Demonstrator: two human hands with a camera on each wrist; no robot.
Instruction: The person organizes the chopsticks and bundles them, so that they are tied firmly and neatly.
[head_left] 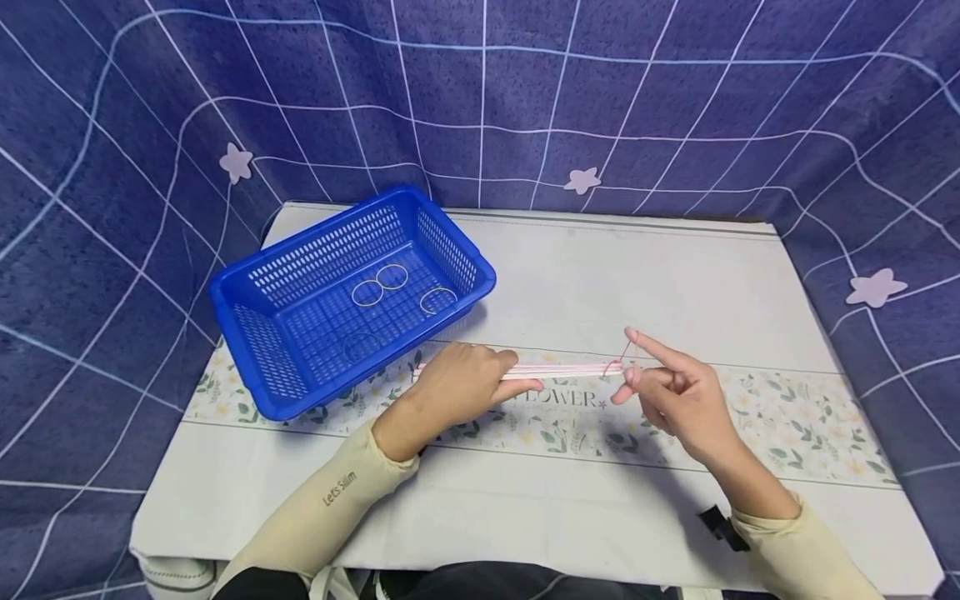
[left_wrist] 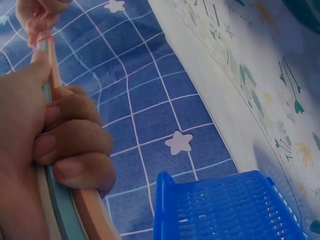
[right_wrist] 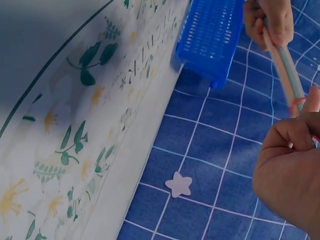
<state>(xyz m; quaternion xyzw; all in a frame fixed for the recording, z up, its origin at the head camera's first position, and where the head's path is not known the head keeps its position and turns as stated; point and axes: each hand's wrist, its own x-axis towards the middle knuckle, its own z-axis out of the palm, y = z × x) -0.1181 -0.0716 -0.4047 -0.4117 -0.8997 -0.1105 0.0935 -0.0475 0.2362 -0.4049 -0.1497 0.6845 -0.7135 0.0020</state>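
A bundle of long pastel chopsticks (head_left: pixel 562 371), pale green, peach and cream in the left wrist view, lies level above the table. My left hand (head_left: pixel 465 385) grips it near its left part, fingers wrapped around and thumb along the sticks. At the right tip of the bundle, a thin red rubber band (head_left: pixel 613 365) circles the sticks. My right hand (head_left: pixel 678 396) holds the band's other part, stretched in a loop over the raised index finger, with the thumb and other fingers bent near the tip.
A blue plastic basket (head_left: pixel 352 218) stands at the left of the table, just beyond my left hand. Several thin yellowish rubber bands (head_left: pixel 367 292) lie on its floor. A floral strip runs across the white tablecloth (head_left: pixel 637 283). Blue curtains (head_left: pixel 517 92) enclose the table.
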